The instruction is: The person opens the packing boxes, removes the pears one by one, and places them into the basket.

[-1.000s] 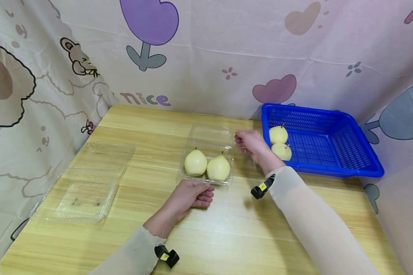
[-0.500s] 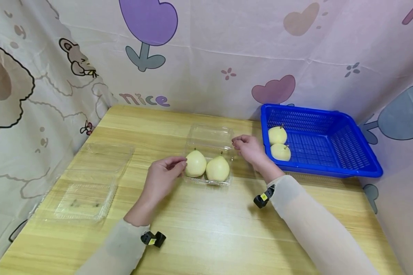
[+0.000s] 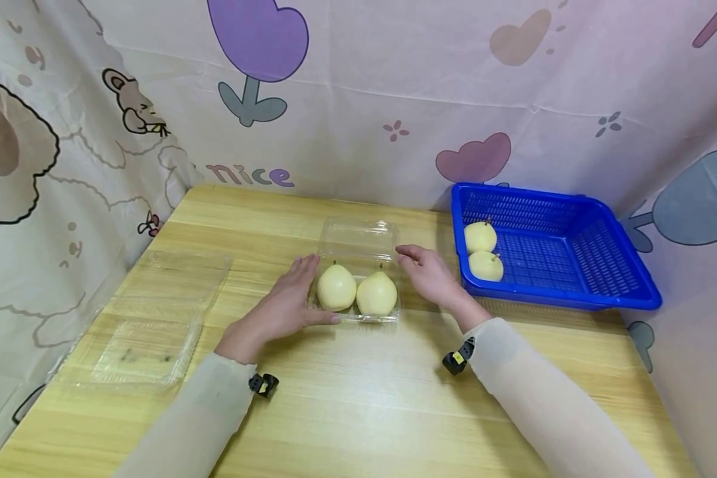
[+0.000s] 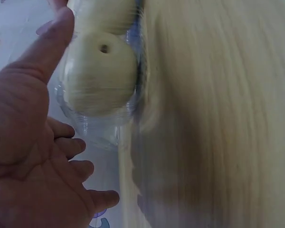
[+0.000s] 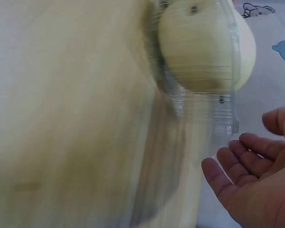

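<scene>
Two pale yellow pears, one left (image 3: 336,288) and one right (image 3: 377,294), sit side by side in the front half of a clear plastic clamshell box (image 3: 358,239), its lid laid back. My left hand (image 3: 281,302) is at the box's left side, fingers extended along that side and thumb across the front left corner. On the opposite side my right hand (image 3: 428,275) has its fingertips right at the box's right edge near the hinge. In the right wrist view the right hand (image 5: 256,175) shows its fingers slightly bent, holding nothing.
A blue plastic basket (image 3: 561,295) with two pears (image 3: 486,266) at its left end stands at the back right. Another clear clamshell box (image 3: 149,345) lies open on the left of the wooden table (image 3: 358,411). A printed curtain (image 3: 358,119) hangs behind.
My left hand has moved from the box's front edge to its left side and its fingers have spread. My right hand has come slightly down and nearer the box, which has shifted slightly left.
</scene>
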### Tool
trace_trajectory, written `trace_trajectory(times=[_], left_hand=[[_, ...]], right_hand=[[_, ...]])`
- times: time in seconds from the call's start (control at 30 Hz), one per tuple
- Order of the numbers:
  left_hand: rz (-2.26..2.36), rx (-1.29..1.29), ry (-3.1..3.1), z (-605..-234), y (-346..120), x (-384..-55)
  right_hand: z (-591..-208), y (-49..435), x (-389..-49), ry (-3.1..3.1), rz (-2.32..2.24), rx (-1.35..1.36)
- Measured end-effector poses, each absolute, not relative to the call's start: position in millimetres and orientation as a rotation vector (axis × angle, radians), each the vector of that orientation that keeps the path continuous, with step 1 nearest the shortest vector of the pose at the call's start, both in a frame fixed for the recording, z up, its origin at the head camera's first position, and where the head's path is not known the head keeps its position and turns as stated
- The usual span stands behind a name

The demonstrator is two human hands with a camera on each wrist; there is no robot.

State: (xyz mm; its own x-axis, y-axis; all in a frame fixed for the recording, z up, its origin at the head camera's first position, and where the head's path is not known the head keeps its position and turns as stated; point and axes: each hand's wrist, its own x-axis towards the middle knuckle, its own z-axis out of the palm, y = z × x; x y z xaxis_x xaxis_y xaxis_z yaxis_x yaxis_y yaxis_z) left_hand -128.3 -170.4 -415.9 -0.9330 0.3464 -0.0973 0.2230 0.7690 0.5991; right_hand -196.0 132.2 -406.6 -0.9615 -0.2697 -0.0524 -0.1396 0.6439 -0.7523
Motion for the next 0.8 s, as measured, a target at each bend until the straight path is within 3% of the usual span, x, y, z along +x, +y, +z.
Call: trace_trajectory(times=[0.37,0.8], left_hand=[[0.740,0.472,2.783,-421.0,-168.7,-138.2],[0.691,0.458,2.784,-420.0,-161.0,-140.5]], right_hand=[[-416.4,136.1,-179.2,2.714,-1.048,-0.516],[-416.9,134.7,-178.9,2.736,-1.075,-0.471]])
